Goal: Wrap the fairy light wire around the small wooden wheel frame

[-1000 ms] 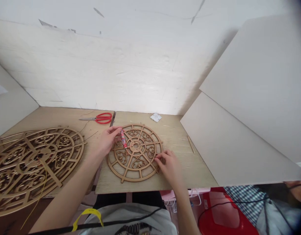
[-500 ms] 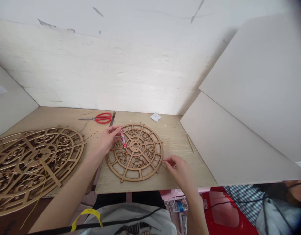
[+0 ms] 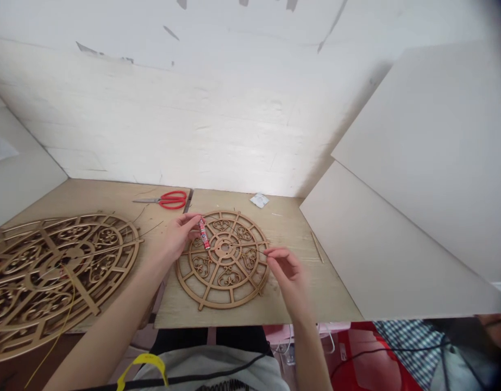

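Grey shirt (image 3: 230,358), black trousers (image 3: 242,338), bare left hand (image 3: 178,237) and right hand (image 3: 287,266).
Dark coil-like print (image 3: 228,385) marks the shirt's near front; a black cable (image 3: 221,373) crosses it, a yellow looped tag (image 3: 149,359) at left.

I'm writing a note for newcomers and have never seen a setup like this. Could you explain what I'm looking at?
There is no machine here, just a person's two bare hands. The view comes from a camera worn on the person's head, looking forward and down.

The left hand holds a small red tube over the left part of a round openwork frame. The right hand pinches what looks like a thin dark wire at the frame's right side.

Also on the tabletop are red-handled scissors, a small white packet, a thin stick and, at the left, a stack of similar frames.
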{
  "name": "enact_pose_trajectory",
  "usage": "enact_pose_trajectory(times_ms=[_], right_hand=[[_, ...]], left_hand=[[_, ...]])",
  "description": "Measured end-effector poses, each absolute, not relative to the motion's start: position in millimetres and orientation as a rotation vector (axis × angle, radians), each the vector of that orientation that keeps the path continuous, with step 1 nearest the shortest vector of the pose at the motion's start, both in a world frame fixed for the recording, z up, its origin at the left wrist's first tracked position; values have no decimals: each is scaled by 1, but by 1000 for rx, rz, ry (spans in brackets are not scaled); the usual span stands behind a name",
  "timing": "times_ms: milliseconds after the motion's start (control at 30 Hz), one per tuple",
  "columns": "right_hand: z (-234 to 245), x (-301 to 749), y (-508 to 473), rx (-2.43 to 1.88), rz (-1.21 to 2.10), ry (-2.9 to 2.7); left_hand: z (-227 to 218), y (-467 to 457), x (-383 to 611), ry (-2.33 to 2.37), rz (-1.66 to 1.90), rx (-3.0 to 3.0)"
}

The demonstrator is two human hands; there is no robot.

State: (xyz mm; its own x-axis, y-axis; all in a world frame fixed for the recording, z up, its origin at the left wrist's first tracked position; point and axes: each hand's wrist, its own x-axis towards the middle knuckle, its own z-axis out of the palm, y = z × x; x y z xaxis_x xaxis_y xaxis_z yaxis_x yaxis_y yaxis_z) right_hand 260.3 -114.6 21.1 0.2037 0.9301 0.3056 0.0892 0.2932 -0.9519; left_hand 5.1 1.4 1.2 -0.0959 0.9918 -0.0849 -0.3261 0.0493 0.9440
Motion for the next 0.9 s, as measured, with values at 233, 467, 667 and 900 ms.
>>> enact_pose_trajectory(times_ms=[233, 467, 667, 900], right_hand=[[14, 221, -80, -632, 1121, -715], [16, 217, -64, -762, 1219, -795], [13, 194, -51, -915, 1246, -811], [5, 183, -43, -970, 1145, -818]], left_hand=[[1, 2, 3, 1087, 1405, 819], [3, 2, 1, 1082, 1423, 729], [-2, 2, 4, 1031, 1454, 636], [-8, 1, 12, 979, 1517, 482]])
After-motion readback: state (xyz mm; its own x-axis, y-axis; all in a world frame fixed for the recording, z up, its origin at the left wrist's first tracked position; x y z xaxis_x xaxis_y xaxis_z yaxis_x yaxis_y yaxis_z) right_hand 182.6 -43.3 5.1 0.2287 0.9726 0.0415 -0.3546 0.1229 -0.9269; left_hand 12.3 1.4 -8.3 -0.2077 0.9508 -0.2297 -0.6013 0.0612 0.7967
